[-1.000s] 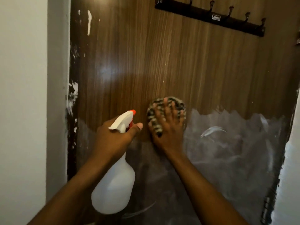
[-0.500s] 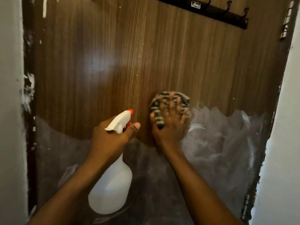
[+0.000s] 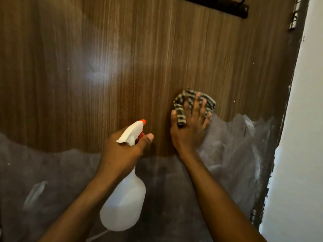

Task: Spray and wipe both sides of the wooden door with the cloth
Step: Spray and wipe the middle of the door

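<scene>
The wooden door (image 3: 122,58) fills the view, brown grain above and a dull grey film over its lower part. My right hand (image 3: 189,130) presses a striped dark-and-cream cloth (image 3: 181,109) flat against the door, at the edge where brown meets grey. My left hand (image 3: 122,151) grips the neck of a white spray bottle (image 3: 125,203) with a white trigger head and orange nozzle (image 3: 143,121), held just left of the cloth, nozzle toward the door.
A black coat-hook rail (image 3: 225,7) is fixed to the door at the top. Metal hinges (image 3: 294,18) run along the door's right edge, beside a white wall (image 3: 304,119). The grey film (image 3: 236,145) carries pale smears.
The view has swung right, so the left wall and door edge are out of sight. My right hand with the cloth has shifted rightward on the door. The bottle stays held beside it.
</scene>
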`<state>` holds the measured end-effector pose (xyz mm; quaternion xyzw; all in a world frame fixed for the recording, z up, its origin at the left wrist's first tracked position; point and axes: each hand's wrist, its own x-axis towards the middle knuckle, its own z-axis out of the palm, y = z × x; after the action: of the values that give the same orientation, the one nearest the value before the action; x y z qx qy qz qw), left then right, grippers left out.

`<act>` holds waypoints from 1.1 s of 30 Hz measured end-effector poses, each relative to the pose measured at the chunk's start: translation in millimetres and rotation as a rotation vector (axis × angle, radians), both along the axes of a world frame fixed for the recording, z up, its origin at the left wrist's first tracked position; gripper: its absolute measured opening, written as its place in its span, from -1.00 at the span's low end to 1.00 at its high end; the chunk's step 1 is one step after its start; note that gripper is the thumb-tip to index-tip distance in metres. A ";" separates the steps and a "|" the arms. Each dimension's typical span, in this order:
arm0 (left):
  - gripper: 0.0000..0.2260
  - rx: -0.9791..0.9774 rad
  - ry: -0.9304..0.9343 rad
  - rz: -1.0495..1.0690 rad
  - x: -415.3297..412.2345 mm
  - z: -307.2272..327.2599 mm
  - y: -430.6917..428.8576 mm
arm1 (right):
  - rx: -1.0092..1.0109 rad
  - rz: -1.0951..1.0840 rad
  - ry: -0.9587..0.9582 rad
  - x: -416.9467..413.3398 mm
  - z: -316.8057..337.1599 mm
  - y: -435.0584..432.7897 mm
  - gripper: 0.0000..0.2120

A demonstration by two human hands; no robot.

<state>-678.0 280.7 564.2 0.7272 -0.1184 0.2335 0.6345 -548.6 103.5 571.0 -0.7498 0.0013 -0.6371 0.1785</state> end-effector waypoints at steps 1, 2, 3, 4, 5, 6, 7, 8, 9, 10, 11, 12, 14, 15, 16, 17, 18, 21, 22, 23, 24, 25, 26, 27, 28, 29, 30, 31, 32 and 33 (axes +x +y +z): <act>-0.44 0.012 -0.008 0.001 0.7 2.1 -5.1 | -0.091 0.015 -0.002 0.3 -3.9 1.1 -0.43; -0.43 0.017 -0.025 0.002 2.4 3.8 -10.3 | -0.206 0.043 -0.005 -0.6 -13.2 -0.2 -0.42; -0.41 0.025 -0.040 0.007 3.6 5.7 -13.8 | -0.324 0.076 0.001 -3.1 -25.9 -2.6 -0.42; -0.38 0.035 -0.055 0.014 5.4 7.3 -19.2 | -0.419 0.101 0.026 -5.8 -40.2 -10.6 -0.41; -0.36 0.048 -0.064 0.019 6.1 8.7 -24.7 | -0.477 0.109 0.058 -8.0 -54.1 -21.7 -0.40; -0.34 0.055 -0.078 0.019 7.2 9.6 -30.5 | -0.490 0.102 0.078 -8.7 -66.8 -35.6 -0.39; -0.33 0.057 -0.086 0.013 7.4 9.8 -36.3 | -0.470 0.086 0.082 -7.7 -76.4 -50.8 -0.39; -0.32 0.063 -0.090 0.010 7.7 8.9 -41.6 | -0.430 0.067 0.079 -5.6 -82.0 -65.6 -0.39; -0.32 0.071 -0.087 0.013 7.2 8.0 -47.2 | -0.376 0.042 0.081 -3.3 -83.3 -79.4 -0.39; -0.32 0.075 -0.085 0.019 7.7 6.2 -51.4 | -0.307 0.017 0.091 -0.3 -79.5 -90.3 -0.40; -0.32 0.073 -0.080 0.029 7.2 5.9 -55.7 | -0.224 0.000 0.093 1.9 -69.5 -97.8 -0.40; -0.32 0.067 -0.079 0.039 8.0 5.3 -59.1 | -0.130 -0.007 0.083 3.9 -55.5 -101.0 -0.41; -0.32 0.061 -0.077 0.052 10.0 4.9 -62.4 | 0.024 0.002 0.051 3.8 -24.6 -94.3 -0.42; -0.32 0.061 -0.074 0.054 10.9 5.7 -64.8 | 0.060 0.008 0.040 3.1 -12.1 -88.2 -0.43; -0.32 0.059 -0.075 0.053 13.3 5.8 -69.2 | 0.053 0.013 0.034 3.3 -5.4 -83.5 -0.43; -0.32 0.057 -0.071 0.052 14.3 5.7 -73.8 | 0.000 0.020 0.026 3.6 -4.8 -78.5 -0.44; -0.32 0.054 -0.075 0.048 15.3 5.9 -78.5 | -0.092 0.034 0.015 4.2 -9.6 -73.8 -0.43; -0.30 0.061 -0.081 0.037 17.8 6.3 -100.4 | -0.400 0.076 0.015 4.0 -44.6 -80.7 -0.42; -0.34 0.064 -0.080 0.024 17.3 5.8 -108.5 | -0.453 0.072 0.038 4.0 -57.9 -91.0 -0.40; -0.38 0.067 -0.079 0.012 16.5 4.6 -115.0 | -0.473 0.063 0.061 4.3 -69.7 -103.1 -0.38; -0.42 0.071 -0.083 0.000 15.7 2.6 -122.0 | -0.463 0.055 0.078 5.7 -79.7 -118.9 -0.36; -0.45 0.080 -0.077 -0.010 14.6 0.3 -128.1 | -0.427 0.049 0.094 6.5 -86.5 -134.6 -0.34; -0.48 0.086 -0.071 -0.015 13.4 -2.6 -133.5 | -0.362 0.035 0.104 8.4 -89.7 -151.0 -0.33; -0.49 0.090 -0.055 -0.015 11.5 -6.0 -137.9 | -0.258 0.010 0.119 9.4 -89.1 -166.8 -0.32; -0.48 0.089 -0.035 -0.005 11.5 -10.2 -142.5 | -0.129 -0.014 0.132 11.2 -84.2 -183.1 -0.32; -0.44 0.090 -0.006 0.012 11.8 -14.6 -147.1 | -0.007 -0.035 0.152 11.9 -76.4 -198.9 -0.33; -0.40 0.093 0.027 0.031 13.2 -20.4 -152.1 | 0.096 -0.036 0.160 13.6 -69.3 -215.2 -0.35; -0.37 0.102 0.058 0.052 12.9 -25.7 -157.9 | 0.166 -0.027 0.159 13.4 -61.8 -230.7 -0.37; -0.36 0.116 0.068 0.068 12.3 -29.8 -164.6 | 0.206 -0.013 0.149 12.4 -54.4 -243.9 -0.37; -0.38 0.140 0.072 0.078 11.3 -33.2 -170.9 | 0.219 -0.010 0.142 11.5 -50.3 -252.7 -0.36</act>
<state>-666.6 109.8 531.0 0.7820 -0.0830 0.2227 0.5762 -537.1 -149.2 520.7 -0.7689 0.0870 -0.5796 0.2555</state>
